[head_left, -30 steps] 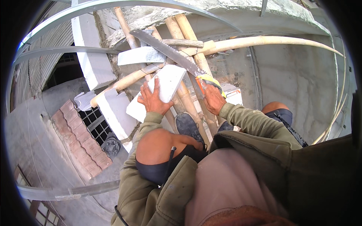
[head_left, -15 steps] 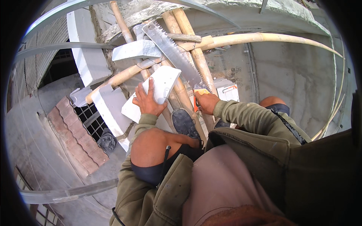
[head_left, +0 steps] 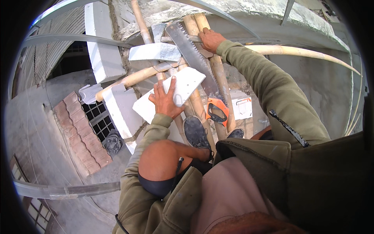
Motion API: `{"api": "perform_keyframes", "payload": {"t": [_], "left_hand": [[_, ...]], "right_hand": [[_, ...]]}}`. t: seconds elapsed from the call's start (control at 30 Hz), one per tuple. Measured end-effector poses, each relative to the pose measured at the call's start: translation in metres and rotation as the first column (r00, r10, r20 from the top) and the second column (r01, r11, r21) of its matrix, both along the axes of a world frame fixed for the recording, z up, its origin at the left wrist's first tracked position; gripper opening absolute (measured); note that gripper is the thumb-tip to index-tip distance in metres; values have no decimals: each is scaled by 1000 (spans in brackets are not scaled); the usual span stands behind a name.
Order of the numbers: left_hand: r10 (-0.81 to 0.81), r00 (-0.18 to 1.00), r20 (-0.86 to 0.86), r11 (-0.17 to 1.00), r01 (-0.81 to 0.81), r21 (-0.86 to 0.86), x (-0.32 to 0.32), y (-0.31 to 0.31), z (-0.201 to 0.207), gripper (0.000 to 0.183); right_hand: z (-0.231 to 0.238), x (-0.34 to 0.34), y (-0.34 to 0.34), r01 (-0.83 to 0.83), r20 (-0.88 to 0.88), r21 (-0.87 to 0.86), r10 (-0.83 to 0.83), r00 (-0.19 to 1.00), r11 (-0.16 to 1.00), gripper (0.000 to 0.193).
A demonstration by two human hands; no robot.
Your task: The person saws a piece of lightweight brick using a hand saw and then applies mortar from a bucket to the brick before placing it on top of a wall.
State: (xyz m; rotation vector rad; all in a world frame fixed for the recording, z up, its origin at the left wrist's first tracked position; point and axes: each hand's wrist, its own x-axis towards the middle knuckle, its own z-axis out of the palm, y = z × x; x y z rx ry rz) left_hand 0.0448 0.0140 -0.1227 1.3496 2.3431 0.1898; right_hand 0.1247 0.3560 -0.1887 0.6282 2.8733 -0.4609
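My left hand (head_left: 167,99) lies flat, fingers spread, on a white lightweight block (head_left: 187,84) with a slanted edge. My right hand (head_left: 211,40) reaches far forward, its fingers curled over the end of a wooden handle (head_left: 180,39). Near that handle's other end is a grey, blade-like piece (head_left: 157,32); whether the two are joined is unclear. Between my hands a handsaw (head_left: 194,56) rests on bamboo poles, teeth to the right, its orange grip (head_left: 217,111) towards me and free of any hand. Another pale block piece (head_left: 154,52) lies left of the saw blade.
Bamboo poles (head_left: 224,87) form the perch under my shoes (head_left: 196,132). White blocks (head_left: 102,46) line a wall at left, above a drop to a tiled ledge (head_left: 80,132) and a window grille. A white box (head_left: 242,108) sits right of the saw. Metal bars (head_left: 66,190) cross the left.
My right hand has let go of the saw's grip and moved forward to the wooden handle. The saw now lies on the poles. My left hand stays on the block.
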Motion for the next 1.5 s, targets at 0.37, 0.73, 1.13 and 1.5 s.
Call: {"api": "perform_keyframes", "payload": {"t": [0.37,0.73,1.13,1.5], "left_hand": [[-25,997,-69,997,20,-78,-11,26,0,133],[-21,994,-105,995,10,-103,-13,36,-6,130],[-30,987,-157,991,9,-130,-6,63,-12,124],[-96,973,-212,994,105,34,-8,53,-36,96]], "right_hand": [[58,-8,-32,441,71,-159,-435,898,884,31],[42,25,-4,473,-23,-165,-483,875,865,49],[64,139,-116,305,-345,-470,-491,800,828,46],[120,129,-140,447,-82,-566,-588,805,692,37]]}}
